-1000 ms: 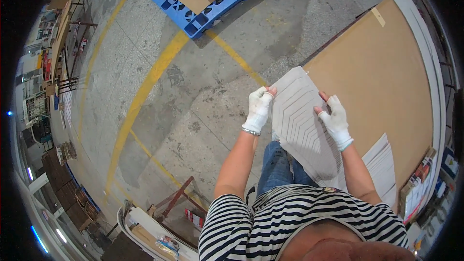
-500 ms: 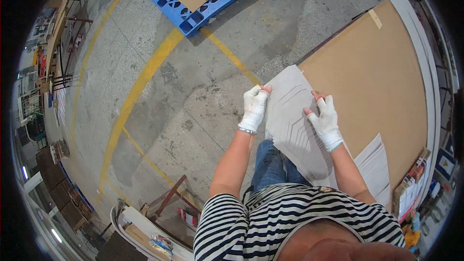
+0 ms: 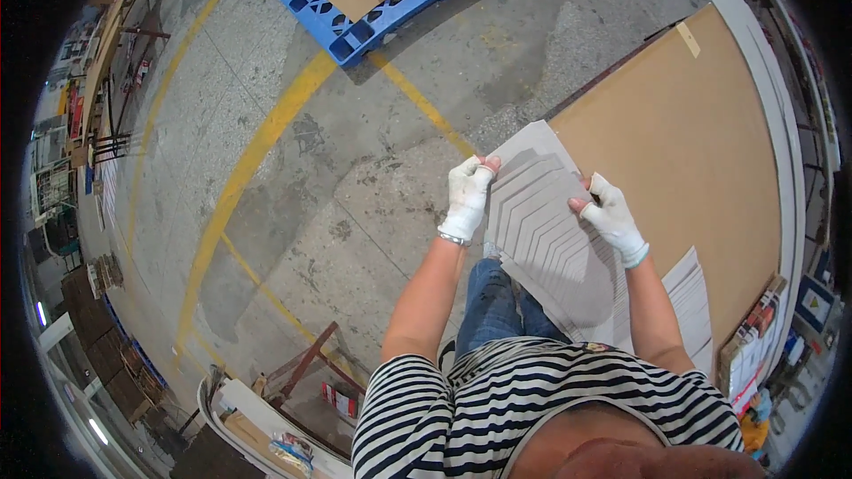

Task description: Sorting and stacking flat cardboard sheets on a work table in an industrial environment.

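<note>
A fanned-out stack of light grey cardboard sheets [image 3: 552,244] with angled ends slopes between my hands and down toward my body. My left hand [image 3: 469,195], in a white glove with bare fingertips, pinches the far left edge of the stack. At its right edge, my right hand [image 3: 612,217] in a matching glove is closed, with the thumb on top and the other fingers partly hidden at the sheets' side. The lower end of the stack lies over my legs.
A brown board surface [image 3: 683,142] lies to my right, with another fanned pile of pale sheets [image 3: 685,306] on its near part. A blue pallet [image 3: 351,43] bearing cut cardboard stands ahead. Yellow lines [image 3: 232,186] cross the concrete floor. A brown metal frame [image 3: 306,359] is at lower left.
The sheets are fanned more widely, with more stepped edges showing at the far end. My right hand has shifted slightly right and nearer along the edge. My left hand has barely moved.
</note>
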The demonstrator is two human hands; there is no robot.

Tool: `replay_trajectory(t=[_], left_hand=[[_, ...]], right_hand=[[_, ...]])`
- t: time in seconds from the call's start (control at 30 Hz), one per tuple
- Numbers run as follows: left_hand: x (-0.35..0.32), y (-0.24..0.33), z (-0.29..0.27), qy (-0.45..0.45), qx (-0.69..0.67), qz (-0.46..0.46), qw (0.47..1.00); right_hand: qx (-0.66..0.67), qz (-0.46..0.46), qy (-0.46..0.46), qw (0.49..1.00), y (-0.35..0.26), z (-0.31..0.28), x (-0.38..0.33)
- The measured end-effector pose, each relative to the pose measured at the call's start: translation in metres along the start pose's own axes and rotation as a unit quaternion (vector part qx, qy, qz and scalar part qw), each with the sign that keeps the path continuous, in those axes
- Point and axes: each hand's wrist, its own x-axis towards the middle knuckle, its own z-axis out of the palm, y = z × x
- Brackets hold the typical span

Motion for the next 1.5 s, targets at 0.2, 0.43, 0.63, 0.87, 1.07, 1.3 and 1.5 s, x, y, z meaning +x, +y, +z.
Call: replay_trajectory(t=[0.2,0.43,0.63,0.87,1.07,1.3,1.5], left_hand=[[-0.001,0.005,0.003,-0.025,0.015,0.018,0.999],[0.003,-0.001,0.0,-0.017,0.005,0.007,1.0],[0.002,-0.003,0.002,-0.016,-0.011,0.003,1.0],[0.002,-0.003,-0.001,-0.007,0.035,0.022,0.999],[0.001,0.004,0.003,-0.012,0.031,-0.001,0.999],[0.001,0.007,0.002,-0.009,0.012,-0.008,1.0],[0.004,0.007,0.0,-0.03,0.017,-0.002,0.999]], right_hand=[[-0.023,-0.062,0.048,0.997,0.015,0.007,0.005],[-0.067,-0.079,0.084,0.991,0.012,0.017,0.002],[-0.01,-0.042,0.084,0.996,0.018,0.014,0.005],[-0.054,-0.037,0.087,0.994,0.008,0.015,0.005],[-0.044,-0.067,0.104,0.991,0.005,0.016,-0.004],[-0.116,-0.08,0.126,0.982,-0.011,0.015,-0.013],[-0.114,-0.092,0.11,0.983,-0.016,0.01,-0.015]])
